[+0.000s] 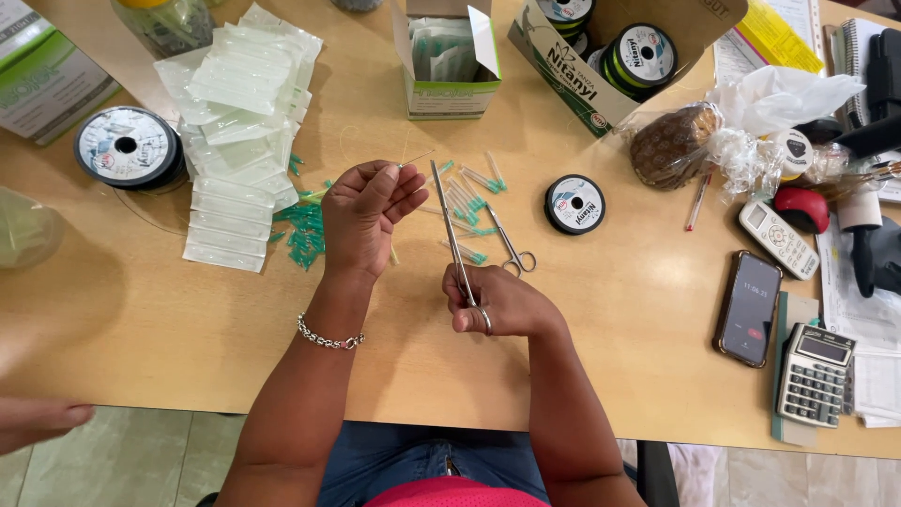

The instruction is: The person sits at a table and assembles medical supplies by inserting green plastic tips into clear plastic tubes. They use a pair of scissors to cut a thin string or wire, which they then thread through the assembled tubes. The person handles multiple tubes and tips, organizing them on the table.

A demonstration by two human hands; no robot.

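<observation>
My left hand (368, 211) is raised over the wooden table (619, 319), pinching a thin needle (414, 159) between thumb and fingers, its tip pointing right. My right hand (497, 302) grips the ring handles of long steel forceps (449, 218), whose jaws point up toward the needle tip. A second pair of steel scissors-like forceps (511, 246) lies on the table just right of them. Loose needles with green hubs (472, 192) lie scattered behind the hands. A silver bracelet (328, 338) sits on my left wrist.
Stacked clear blister packs (239, 122) and green caps (305, 235) lie left. Thread spools (127, 147) (574, 204), an open green-white box (450, 61), a cardboard box of spools (619, 52), a phone (749, 308), calculator (815, 376), remote (777, 239) and bagged clutter sit around. Another person's hand (38, 420) shows bottom left.
</observation>
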